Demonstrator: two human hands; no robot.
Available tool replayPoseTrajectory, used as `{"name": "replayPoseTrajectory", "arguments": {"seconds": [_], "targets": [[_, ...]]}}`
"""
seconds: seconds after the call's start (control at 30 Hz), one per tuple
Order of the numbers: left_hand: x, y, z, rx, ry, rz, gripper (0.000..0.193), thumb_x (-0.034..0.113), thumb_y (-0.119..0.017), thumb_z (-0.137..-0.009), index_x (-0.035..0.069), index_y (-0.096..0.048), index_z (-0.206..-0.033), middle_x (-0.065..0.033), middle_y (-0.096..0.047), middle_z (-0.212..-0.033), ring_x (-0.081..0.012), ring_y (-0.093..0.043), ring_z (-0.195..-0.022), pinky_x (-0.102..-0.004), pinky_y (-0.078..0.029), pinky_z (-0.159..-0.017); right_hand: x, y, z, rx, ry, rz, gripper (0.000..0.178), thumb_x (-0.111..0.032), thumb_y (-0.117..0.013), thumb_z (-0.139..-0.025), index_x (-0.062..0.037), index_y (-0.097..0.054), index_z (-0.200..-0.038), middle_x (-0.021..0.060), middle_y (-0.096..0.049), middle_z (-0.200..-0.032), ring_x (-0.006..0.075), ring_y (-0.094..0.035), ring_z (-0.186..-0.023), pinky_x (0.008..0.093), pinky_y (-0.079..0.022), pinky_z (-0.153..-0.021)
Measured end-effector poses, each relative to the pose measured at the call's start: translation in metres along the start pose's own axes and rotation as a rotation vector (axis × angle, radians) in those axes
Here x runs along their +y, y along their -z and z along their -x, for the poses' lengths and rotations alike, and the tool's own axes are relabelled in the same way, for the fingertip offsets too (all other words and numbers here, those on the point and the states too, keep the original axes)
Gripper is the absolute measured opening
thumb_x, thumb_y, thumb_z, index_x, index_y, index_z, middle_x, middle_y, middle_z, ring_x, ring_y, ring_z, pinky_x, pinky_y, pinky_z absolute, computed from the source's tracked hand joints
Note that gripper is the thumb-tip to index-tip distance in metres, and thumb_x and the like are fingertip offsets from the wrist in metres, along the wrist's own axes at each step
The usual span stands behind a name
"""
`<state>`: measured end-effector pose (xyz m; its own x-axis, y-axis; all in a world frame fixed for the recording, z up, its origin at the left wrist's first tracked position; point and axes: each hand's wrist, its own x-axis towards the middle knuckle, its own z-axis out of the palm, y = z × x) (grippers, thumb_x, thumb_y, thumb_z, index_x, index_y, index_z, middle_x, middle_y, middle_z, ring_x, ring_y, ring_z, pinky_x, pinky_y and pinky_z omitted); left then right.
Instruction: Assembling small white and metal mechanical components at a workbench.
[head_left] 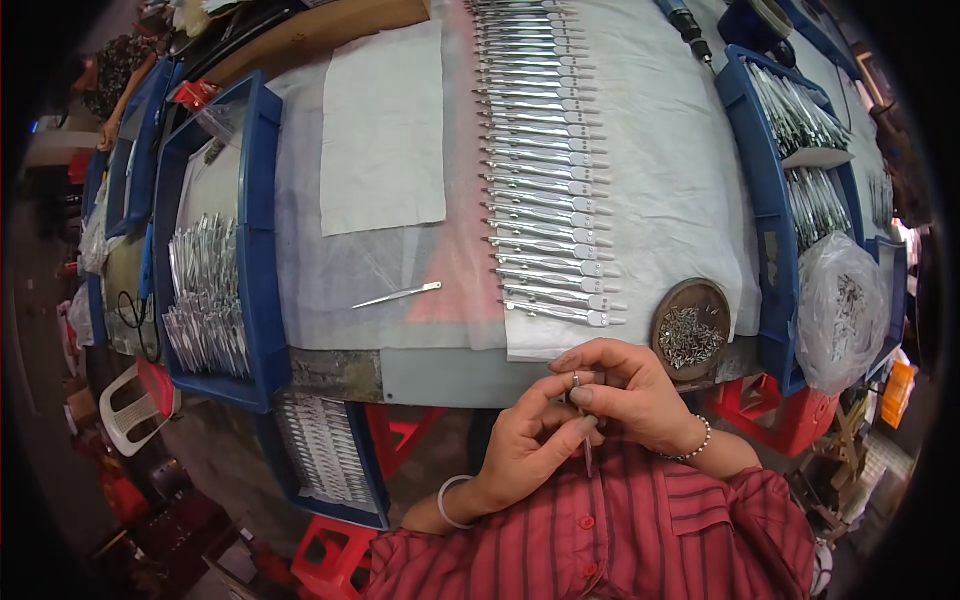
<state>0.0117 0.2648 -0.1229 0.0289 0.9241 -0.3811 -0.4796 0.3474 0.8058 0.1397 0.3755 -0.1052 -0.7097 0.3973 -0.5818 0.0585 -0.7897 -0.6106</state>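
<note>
My left hand [525, 445] and my right hand [625, 395] meet in front of my chest, just below the table's front edge. Together they pinch a thin metal piece [585, 450] that hangs down between the fingers; its top sits at my fingertips. On the white cloth [670, 180] just above my hands lies a long column of several matching metal pieces [545, 170], laid side by side. A single metal piece [397, 295] lies apart to the left. A round dish of small metal parts [690, 330] sits right of my hands.
A blue tray [262, 240] at the left holds a heap of metal pieces. Blue trays [765, 200] at the right hold more pieces, with a plastic bag [845, 310] beside them. Another tray [325, 455] stands below the table, among red stools [335, 555].
</note>
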Motion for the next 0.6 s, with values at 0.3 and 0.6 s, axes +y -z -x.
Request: {"name": "replayPoseTrajectory", "arguments": {"seconds": [0.3, 0.6], "targets": [[0.006, -0.001, -0.010, -0.059, 0.106, 0.022, 0.041, -0.001, -0.049, -0.090, 0.000, -0.036, -0.128, -0.0133, -0.062, -0.092, -0.0151, -0.062, -0.082, -0.0246, -0.049, -0.074, -0.003, 0.009, 0.001, 0.045, -0.045, -0.084, 0.026, -0.002, -0.057, -0.085, 0.0014, -0.054, -0.110, 0.0016, -0.059, -0.083, 0.0049, -0.054, -0.065, 0.0181, -0.044, -0.053], [0.006, -0.015, -0.012, -0.001, 0.065, -0.037, 0.041, 0.002, -0.053, -0.088, -0.002, -0.040, -0.127, -0.0100, -0.066, -0.086, -0.0108, -0.062, -0.078, -0.0213, -0.048, -0.068, 0.002, 0.022, 0.006, -0.007, -0.038, -0.127, 0.027, -0.009, -0.059, -0.087, -0.0007, -0.055, -0.112, -0.0007, -0.059, -0.082, 0.0026, -0.050, -0.060, 0.0167, -0.040, -0.050]]}}
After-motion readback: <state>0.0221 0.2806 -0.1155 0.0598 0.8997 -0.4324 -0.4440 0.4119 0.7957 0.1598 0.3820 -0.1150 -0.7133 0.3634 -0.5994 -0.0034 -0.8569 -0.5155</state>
